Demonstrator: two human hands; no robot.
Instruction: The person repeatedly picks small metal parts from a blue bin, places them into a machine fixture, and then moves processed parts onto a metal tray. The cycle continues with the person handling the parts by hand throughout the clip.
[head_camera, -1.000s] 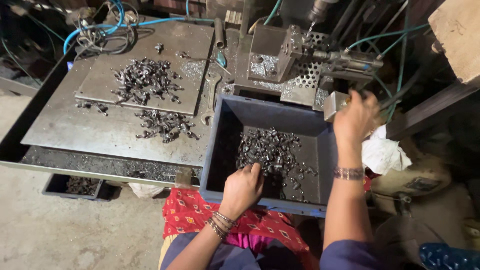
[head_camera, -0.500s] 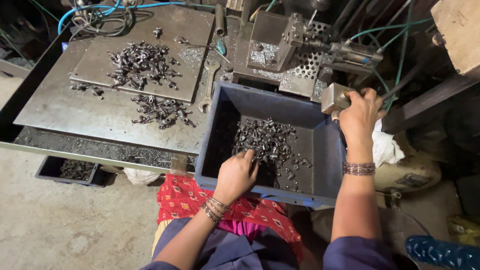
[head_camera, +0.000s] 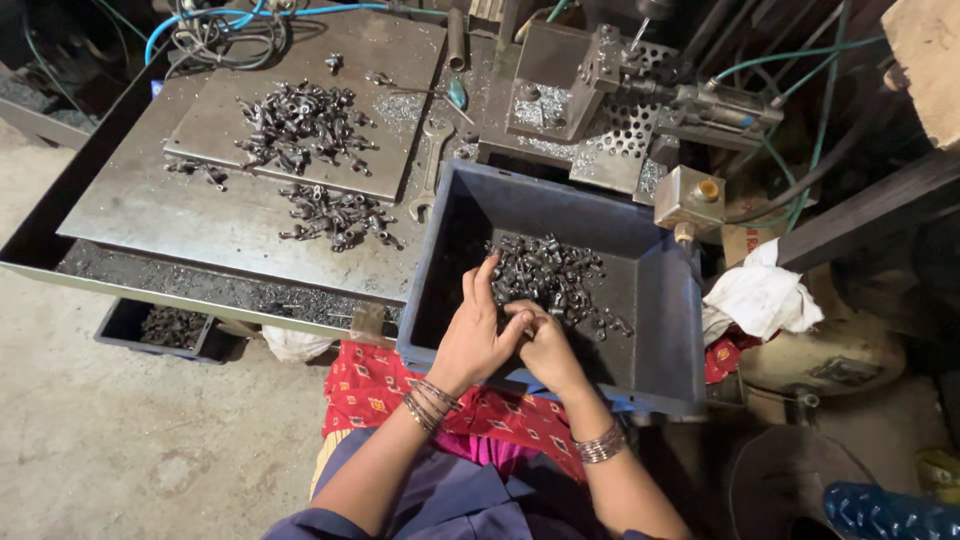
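Both hands meet over a bin of small metal parts.

Head view: the left hand and right hand reach in from below, forearms angled inward, fingertips touching at the near edge of the pile of small metal fittings inside the dark blue plastic bin; whether they pinch a piece cannot be told. More fittings lie heaped on the steel surface to the left, beside a wrench.
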